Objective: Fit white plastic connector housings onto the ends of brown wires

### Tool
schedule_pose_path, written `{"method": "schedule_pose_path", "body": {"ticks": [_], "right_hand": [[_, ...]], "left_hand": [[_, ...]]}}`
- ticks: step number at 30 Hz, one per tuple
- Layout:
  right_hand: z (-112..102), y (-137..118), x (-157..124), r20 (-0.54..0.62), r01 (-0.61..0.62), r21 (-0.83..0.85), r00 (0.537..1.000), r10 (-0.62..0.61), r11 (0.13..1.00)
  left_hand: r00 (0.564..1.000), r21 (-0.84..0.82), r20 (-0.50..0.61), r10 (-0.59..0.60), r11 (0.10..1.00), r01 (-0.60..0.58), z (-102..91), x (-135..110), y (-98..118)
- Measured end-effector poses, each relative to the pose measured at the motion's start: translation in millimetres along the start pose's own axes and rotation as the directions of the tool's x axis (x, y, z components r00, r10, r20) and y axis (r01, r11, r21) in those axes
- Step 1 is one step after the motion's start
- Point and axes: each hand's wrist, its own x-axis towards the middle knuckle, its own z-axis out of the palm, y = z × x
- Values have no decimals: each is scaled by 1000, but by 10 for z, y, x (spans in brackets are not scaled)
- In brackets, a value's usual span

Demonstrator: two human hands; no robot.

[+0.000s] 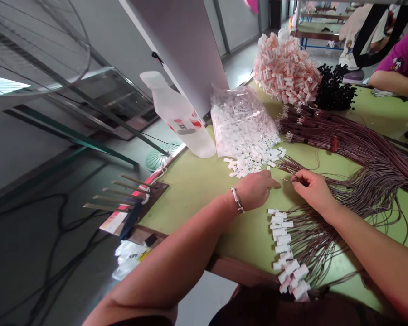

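Note:
My left hand (256, 189), with a bracelet on its wrist, rests on the green table (197, 185) with fingers pinched toward the right, just below a spill of small white connectors (255, 159). My right hand (309, 185) faces it, fingers closed on the end of a thin brown wire (329, 181) from the loose bundle. What the left fingers pinch is too small to make out. In front of my hands lies a row of finished wires with white connectors (284, 246).
A clear bag of white connectors (240, 120) and a plastic bottle (180, 115) lie at the back left. Big bundles of brown wires (360, 145), a pink-white heap (285, 70) and a black heap (335, 88) lie behind. Another person's arm (394, 81) rests far right.

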Motion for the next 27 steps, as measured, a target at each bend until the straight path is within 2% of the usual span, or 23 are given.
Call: {"method": "schedule_pose_path", "body": {"ticks": [4, 6, 7, 8, 10, 12, 13, 15, 18, 23, 27], "right_hand": [[-21, -23, -2, 1, -11, 28, 1000, 11, 1000], [-33, -44, -8, 2, -22, 18, 1000, 22, 1000], [-38, -54, -14, -1, -20, 5, 1000, 20, 1000], [-41, -65, -22, -7, -13, -12, 1000, 12, 1000], [-41, -83, -44, -22, 23, -65, 999, -24, 998], [-37, -96, -69, -31, 76, -138, 996, -81, 987], [-34, -102, -79, -30, 104, -176, 993, -111, 979], [-29, -109, -94, -23, 156, -229, 986, -165, 961], [-27, -105, -98, -21, 192, -253, 979, -203, 948], [-32, -63, -82, -13, 205, -327, 975, -222, 922], [-38, -64, -91, -47, 194, -308, 975, -219, 931]], "left_hand": [[999, -27, 11, -30, 999, 30, -47, 2, -25], [993, -201, -14, -119, 973, 114, -49, 24, -41], [980, -350, -6, -199, 919, 184, -40, 38, -46], [959, -518, 28, -283, 816, 256, -25, 53, -49], [905, -799, 148, -399, 491, 347, 16, 86, -48], [879, -925, 243, -411, 175, 337, 57, 115, -46], [875, -947, 264, -405, 64, 316, 73, 127, -47], [874, -958, 283, -394, -70, 278, 91, 142, -53], [875, -958, 285, -390, -126, 256, 95, 143, -60], [894, -955, 296, -337, -114, 273, 97, 130, -44], [889, -959, 280, -362, -136, 247, 97, 139, -44]]}}
